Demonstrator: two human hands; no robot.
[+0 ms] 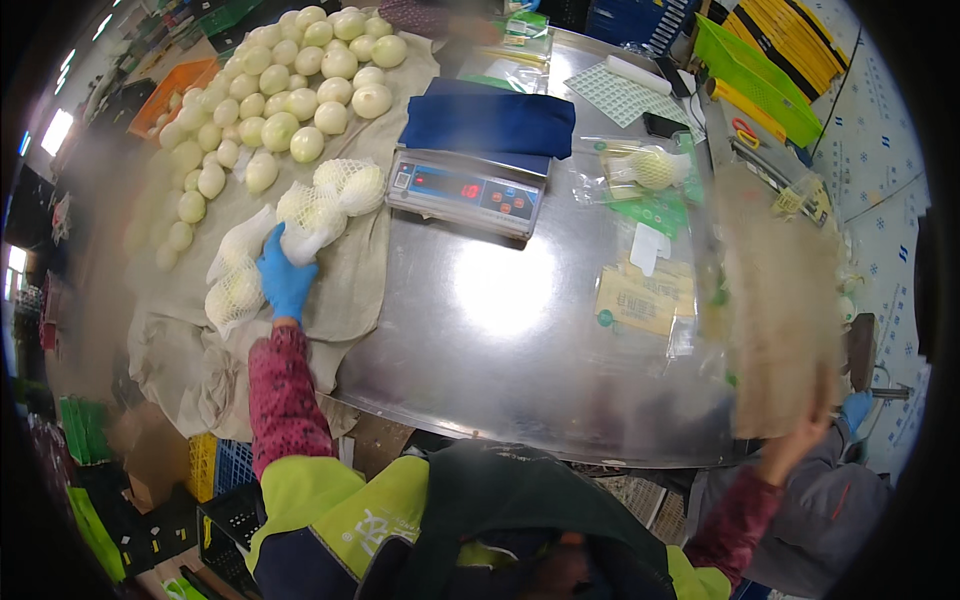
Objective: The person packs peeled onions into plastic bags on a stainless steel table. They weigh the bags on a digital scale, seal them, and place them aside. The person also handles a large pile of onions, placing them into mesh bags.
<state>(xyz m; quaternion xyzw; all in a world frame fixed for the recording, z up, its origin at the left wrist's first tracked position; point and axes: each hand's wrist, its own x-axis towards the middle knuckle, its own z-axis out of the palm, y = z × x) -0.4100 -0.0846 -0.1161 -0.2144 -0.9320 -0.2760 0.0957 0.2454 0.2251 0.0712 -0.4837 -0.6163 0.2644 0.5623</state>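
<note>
My left hand [287, 276], in a blue glove, touches the white foam-net-wrapped onions [311, 214] lying on a beige cloth; whether its fingers grip one is unclear. Another net-wrapped pair [236, 292] lies just left of it. Peeled white onions [279, 131] are heaped farther up the cloth. My right hand [806, 439], bare, is at the lower right at the edge of a blurred brown sheet [780, 322], with its fingers partly hidden. A digital scale [465, 193] bearing a folded dark blue cloth [487, 124] stands on the steel table [450, 360].
Plastic packaging bags [649, 292] and a net-wrapped onion [654, 168] lie right of the scale. Red-handled scissors [744, 133], a phone [666, 126] and a green crate [757, 82] are at the upper right. A co-worker's gloved hand [857, 409] is close to my right hand.
</note>
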